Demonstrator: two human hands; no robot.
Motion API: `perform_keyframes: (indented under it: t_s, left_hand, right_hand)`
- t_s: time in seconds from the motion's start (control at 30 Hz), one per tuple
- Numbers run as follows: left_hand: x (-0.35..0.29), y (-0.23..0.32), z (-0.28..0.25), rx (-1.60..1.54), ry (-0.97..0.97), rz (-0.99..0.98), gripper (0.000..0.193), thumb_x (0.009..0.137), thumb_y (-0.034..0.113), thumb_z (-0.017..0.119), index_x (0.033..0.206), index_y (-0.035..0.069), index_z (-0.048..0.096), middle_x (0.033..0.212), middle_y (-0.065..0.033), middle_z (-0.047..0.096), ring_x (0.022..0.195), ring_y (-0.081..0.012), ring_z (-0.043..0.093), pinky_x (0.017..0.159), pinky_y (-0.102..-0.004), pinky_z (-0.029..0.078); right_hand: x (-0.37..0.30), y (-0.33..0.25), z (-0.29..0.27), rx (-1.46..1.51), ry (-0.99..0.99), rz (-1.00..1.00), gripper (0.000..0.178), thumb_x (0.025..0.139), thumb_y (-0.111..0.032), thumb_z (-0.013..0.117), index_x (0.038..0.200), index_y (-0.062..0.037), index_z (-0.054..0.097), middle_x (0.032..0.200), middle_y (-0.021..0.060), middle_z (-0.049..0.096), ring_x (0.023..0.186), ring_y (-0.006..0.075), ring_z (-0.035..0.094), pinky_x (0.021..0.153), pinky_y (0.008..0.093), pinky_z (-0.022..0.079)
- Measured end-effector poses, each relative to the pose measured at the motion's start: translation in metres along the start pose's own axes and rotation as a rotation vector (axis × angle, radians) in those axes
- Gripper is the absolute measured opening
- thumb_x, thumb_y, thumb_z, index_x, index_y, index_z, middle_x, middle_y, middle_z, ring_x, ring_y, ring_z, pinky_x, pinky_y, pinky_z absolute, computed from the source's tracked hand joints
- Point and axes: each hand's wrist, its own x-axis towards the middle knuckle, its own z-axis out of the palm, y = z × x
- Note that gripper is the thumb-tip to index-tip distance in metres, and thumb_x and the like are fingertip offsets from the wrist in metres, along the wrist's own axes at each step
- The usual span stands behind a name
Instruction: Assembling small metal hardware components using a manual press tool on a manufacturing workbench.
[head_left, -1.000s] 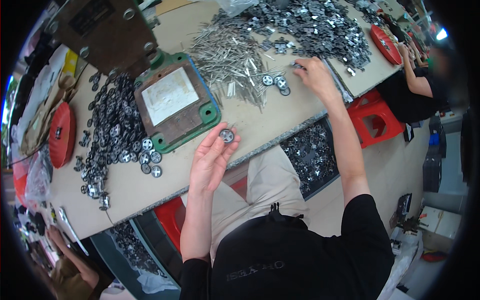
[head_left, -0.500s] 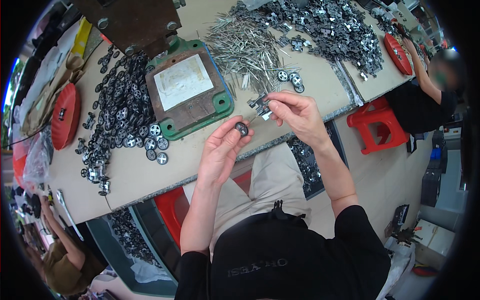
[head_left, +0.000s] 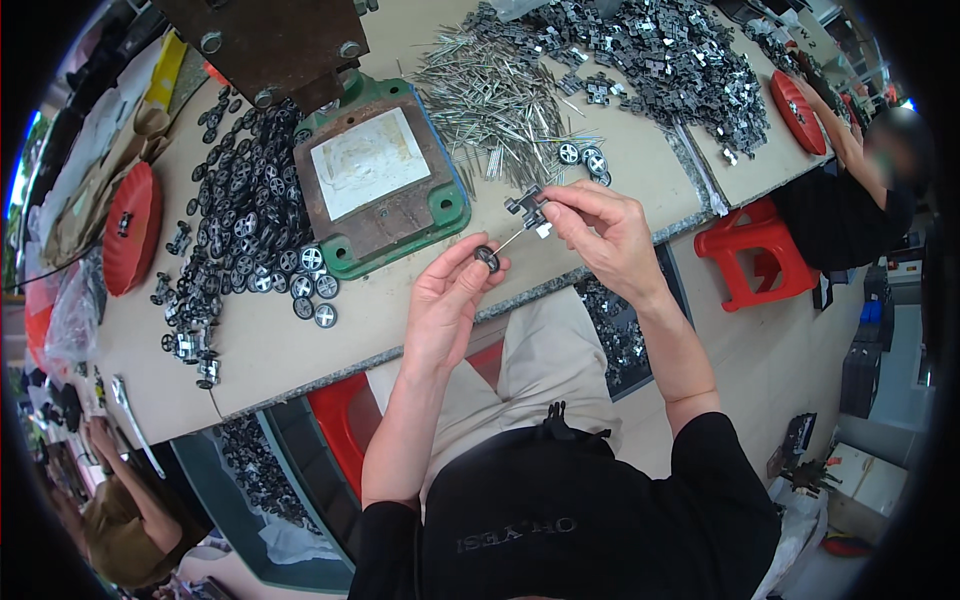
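Note:
A small black toy wheel [head_left: 487,258] is pinched between the thumb and fingers of my left hand [head_left: 446,300]. From it a thin metal axle [head_left: 513,238] slants up toward a dark chassis piece with a silvery tab [head_left: 527,207]. That chassis piece is gripped by the thumb and forefinger of my right hand [head_left: 607,240]. Both hands hover over the table's front edge. Whether the axle's far end sits in the chassis or only touches it, I cannot tell. A few loose wheels [head_left: 596,162] lie just beyond my right hand.
A green and brown press base [head_left: 385,237] stands left of centre. Piles of wheels [head_left: 235,215], metal axles [head_left: 490,95] and chassis pieces [head_left: 670,60] cover the table [head_left: 290,365]. Red dishes [head_left: 133,228] sit at both sides. Other people work at left and right; a red stool [head_left: 755,250] stands at right.
The chassis piece has tilted and shifted slightly in my right hand. More of the bare axle now shows between it and the wheel. My left hand has hardly moved.

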Motion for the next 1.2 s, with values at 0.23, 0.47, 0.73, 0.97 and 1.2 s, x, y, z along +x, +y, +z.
perform_keyframes:
  t_s: [0.23, 0.47, 0.73, 0.97, 1.2]
  left_hand:
    - [-0.001, -0.002, 0.000, -0.007, 0.007, 0.029, 0.031, 0.090, 0.005, 0.054, 0.120, -0.001, 0.053, 0.111, -0.0140, 0.060, 0.098, -0.0226, 0.061, 0.088, -0.0320, 0.049]
    - [-0.001, -0.005, -0.001, 0.001, -0.006, 0.059, 0.031, 0.090, 0.005, 0.054, 0.120, 0.000, 0.054, 0.111, -0.0142, 0.061, 0.096, -0.0229, 0.062, 0.086, -0.0321, 0.050]
    - [-0.005, -0.008, 0.003, 0.026, 0.045, 0.113, 0.030, 0.088, 0.004, 0.058, 0.117, -0.001, 0.055, 0.107, -0.0148, 0.062, 0.093, -0.0229, 0.063, 0.083, -0.0323, 0.052]
    - [-0.006, -0.014, 0.005, 0.118, 0.085, 0.115, 0.031, 0.086, 0.000, 0.059, 0.116, -0.004, 0.055, 0.105, -0.0132, 0.064, 0.093, -0.0204, 0.063, 0.084, -0.0332, 0.052]
    - [-0.003, -0.010, 0.002, 0.024, 0.048, 0.101, 0.029, 0.090, 0.003, 0.053, 0.118, -0.003, 0.054, 0.111, -0.0138, 0.061, 0.100, -0.0223, 0.060, 0.089, -0.0360, 0.050]
  right_hand:
    - [-0.003, -0.001, 0.002, 0.014, -0.012, -0.044, 0.022, 0.081, -0.004, 0.064, 0.102, 0.0049, 0.064, 0.087, 0.0106, 0.064, 0.071, 0.0118, 0.060, 0.062, 0.0232, 0.047]
    - [-0.010, 0.005, 0.012, -0.062, 0.081, -0.134, 0.028, 0.075, 0.000, 0.069, 0.102, 0.0043, 0.064, 0.085, 0.0106, 0.064, 0.069, 0.0132, 0.059, 0.061, 0.0243, 0.047]
    - [-0.008, 0.011, 0.010, 0.073, -0.003, 0.024, 0.026, 0.076, -0.001, 0.069, 0.101, 0.0052, 0.064, 0.083, 0.0080, 0.064, 0.068, 0.0108, 0.058, 0.061, 0.0230, 0.047]
    - [-0.019, 0.027, 0.034, 0.647, -0.132, 0.230, 0.023, 0.080, -0.002, 0.067, 0.101, 0.0043, 0.065, 0.090, 0.0047, 0.064, 0.069, 0.0078, 0.058, 0.060, 0.0198, 0.046]
    - [-0.017, 0.018, 0.028, 0.011, -0.088, -0.069, 0.027, 0.079, -0.007, 0.067, 0.103, 0.0034, 0.064, 0.097, 0.0066, 0.064, 0.073, 0.0089, 0.057, 0.066, 0.0219, 0.047]
